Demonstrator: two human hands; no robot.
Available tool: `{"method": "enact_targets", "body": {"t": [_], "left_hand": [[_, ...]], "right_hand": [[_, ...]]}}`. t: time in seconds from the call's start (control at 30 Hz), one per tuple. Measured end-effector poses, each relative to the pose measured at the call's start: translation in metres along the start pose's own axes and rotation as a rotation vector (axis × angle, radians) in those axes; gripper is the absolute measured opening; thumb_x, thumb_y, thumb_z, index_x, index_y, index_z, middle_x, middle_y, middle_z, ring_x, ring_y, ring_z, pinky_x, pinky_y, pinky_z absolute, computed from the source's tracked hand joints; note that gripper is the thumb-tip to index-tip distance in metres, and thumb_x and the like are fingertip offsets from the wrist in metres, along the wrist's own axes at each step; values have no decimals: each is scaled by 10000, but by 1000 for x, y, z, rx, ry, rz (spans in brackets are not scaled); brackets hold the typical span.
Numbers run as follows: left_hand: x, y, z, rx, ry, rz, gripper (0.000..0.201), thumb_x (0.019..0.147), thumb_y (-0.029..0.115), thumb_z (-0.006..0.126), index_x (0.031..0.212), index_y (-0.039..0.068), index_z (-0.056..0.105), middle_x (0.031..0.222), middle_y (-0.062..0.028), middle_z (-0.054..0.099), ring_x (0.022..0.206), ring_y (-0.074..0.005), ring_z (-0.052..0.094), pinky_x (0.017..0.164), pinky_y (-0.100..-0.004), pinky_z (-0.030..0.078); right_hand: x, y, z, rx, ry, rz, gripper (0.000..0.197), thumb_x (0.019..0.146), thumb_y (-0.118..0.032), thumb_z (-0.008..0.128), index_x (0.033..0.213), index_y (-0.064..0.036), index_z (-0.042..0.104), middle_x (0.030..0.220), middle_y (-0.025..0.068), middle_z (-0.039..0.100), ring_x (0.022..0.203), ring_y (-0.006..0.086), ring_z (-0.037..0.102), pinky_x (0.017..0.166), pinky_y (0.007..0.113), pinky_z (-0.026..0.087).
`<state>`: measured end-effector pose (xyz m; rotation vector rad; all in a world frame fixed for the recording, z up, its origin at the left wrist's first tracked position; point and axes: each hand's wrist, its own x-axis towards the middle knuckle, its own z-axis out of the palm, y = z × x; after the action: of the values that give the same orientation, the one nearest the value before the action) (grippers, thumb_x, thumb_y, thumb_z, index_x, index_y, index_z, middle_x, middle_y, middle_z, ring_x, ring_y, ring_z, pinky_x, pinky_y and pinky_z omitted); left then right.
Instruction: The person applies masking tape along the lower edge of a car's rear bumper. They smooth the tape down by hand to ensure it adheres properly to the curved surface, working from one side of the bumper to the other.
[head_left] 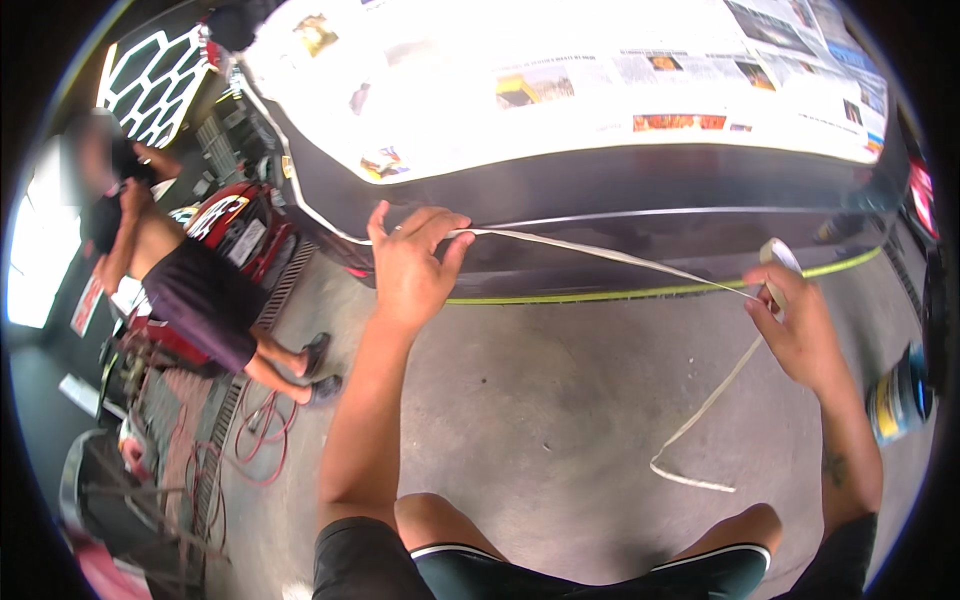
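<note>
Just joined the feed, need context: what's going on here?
A person has a pale strip stretched between two hands in front of a dark car panel. The left hand pinches one end; the right hand holds the tape roll. A loose length trails below the right hand. Newspaper covers the surface above the panel. Another person stands off to the left.
</note>
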<state>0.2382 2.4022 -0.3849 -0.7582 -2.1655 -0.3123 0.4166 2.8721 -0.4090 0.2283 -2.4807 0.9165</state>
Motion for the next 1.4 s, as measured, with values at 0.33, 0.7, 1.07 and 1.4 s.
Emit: {"method": "enact_targets", "body": {"t": [0.33,0.7,1.07,1.4], "left_hand": [[5,40,-11,205,-110,-259,245,1046,259,885,1265,152,861,1319,-40,861,1251,-294,796,1377,-627,345],[-1,17,-15,51,-134,-326,236,1046,288,898,1225,134,903,1271,-60,903,1208,-282,842,1300,-592,464],[12,6,-26,-14,-173,-289,143,994,283,952,1099,187,943,1214,51,899,1150,-160,825,1411,-677,202],[23,10,-30,-55,-183,-294,108,975,246,957,1057,175,953,1170,27,905,1099,-196,830,1440,-701,127]], "right_hand": [[22,41,-102,25,196,-205,142,1035,-135,860,1031,-23,772,910,144,725,832,297,682,759,410,514],[-12,-23,-130,-155,236,-462,136,974,-95,855,910,-27,755,863,137,655,808,368,623,711,476,465],[-67,-57,-107,-386,222,-384,124,1000,-103,832,973,-3,764,1017,159,712,881,326,644,757,443,493],[42,72,-85,-55,243,33,206,1135,-137,813,1035,32,752,995,31,686,919,119,558,847,310,469]]}}
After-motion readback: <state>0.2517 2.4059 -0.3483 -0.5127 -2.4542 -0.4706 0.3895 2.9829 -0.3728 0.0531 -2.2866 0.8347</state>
